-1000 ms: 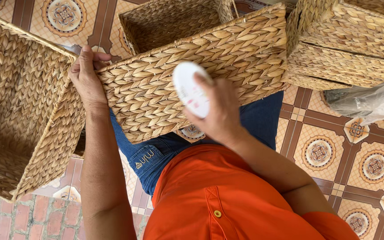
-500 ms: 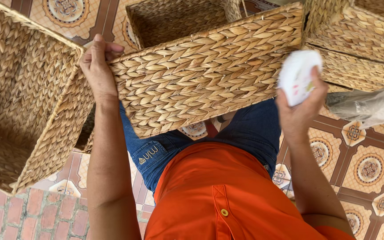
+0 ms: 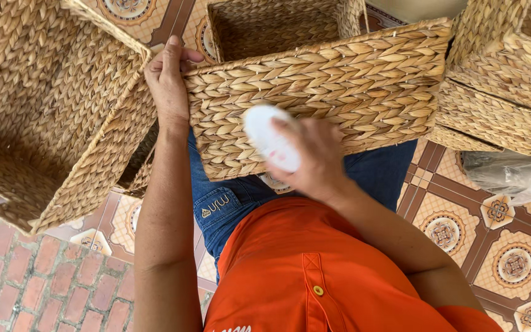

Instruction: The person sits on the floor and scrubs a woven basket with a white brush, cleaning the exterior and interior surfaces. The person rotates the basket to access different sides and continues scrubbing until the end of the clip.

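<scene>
The right hand (image 3: pixel 314 157) closes its grip around a white oval pad (image 3: pixel 270 136), pressing it flat against the near side of a woven basket (image 3: pixel 339 86) resting on the lap, while the left hand (image 3: pixel 168 83) clamps the basket's corner at nine o'clock. The basket looks light, stiff and rough, probably easiest held by rim or corner. More woven baskets crowd in: a large one (image 3: pixel 50 117) at nine o'clock, a stack (image 3: pixel 505 80) at three o'clock, with a crumpled plastic bag (image 3: pixel 514 175) on the tiled floor (image 3: pixel 462 233) below it.

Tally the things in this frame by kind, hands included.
Woven baskets: 4, one on the lap, one at left, one behind, a stack at right
White oval object in the right hand: 1
Clear plastic bag: 1
Hands: 2, left hand, right hand
Total: 8
</scene>
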